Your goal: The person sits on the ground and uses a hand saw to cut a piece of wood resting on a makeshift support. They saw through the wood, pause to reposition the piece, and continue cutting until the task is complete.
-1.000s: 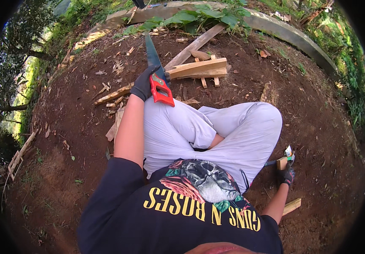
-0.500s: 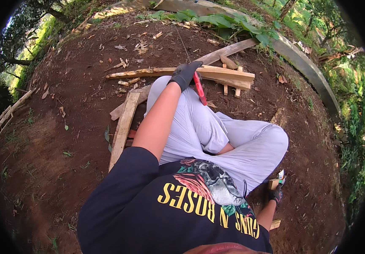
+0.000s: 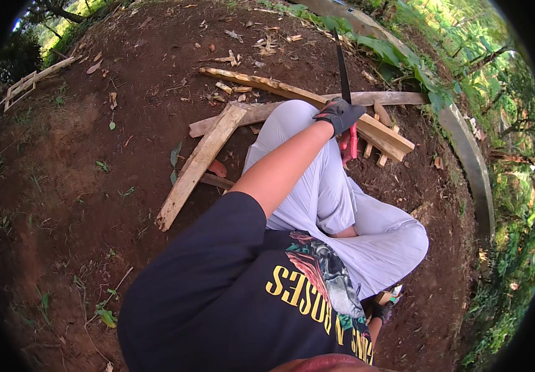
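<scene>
My left hand (image 3: 340, 115), in a dark glove, is closed around a hand saw with a red handle (image 3: 353, 141). Its dark, narrow blade (image 3: 342, 68) points away from me, over the boards beyond my knee. A long wooden board (image 3: 376, 133) lies just beside that hand. Down by my right hip is my gloved right hand (image 3: 378, 312), partly hidden by my body. Its fingers look closed around something with a green and white part (image 3: 396, 294). A pale wood block (image 3: 385, 298) touches or sits beside it; the grip's details are too small to make out.
I sit cross-legged on brown soil (image 3: 81, 204). A plank (image 3: 199, 167) lies left of my knee, across a second board (image 3: 205, 126). Short wood pieces stick out under the long board. A curved concrete edging (image 3: 466, 142) and broad green leaves (image 3: 384, 49) border the right side.
My left hand has swung right with the saw, whose blade now stands clearly above the boards. The view has turned, and my right hand stays low by the hip.
</scene>
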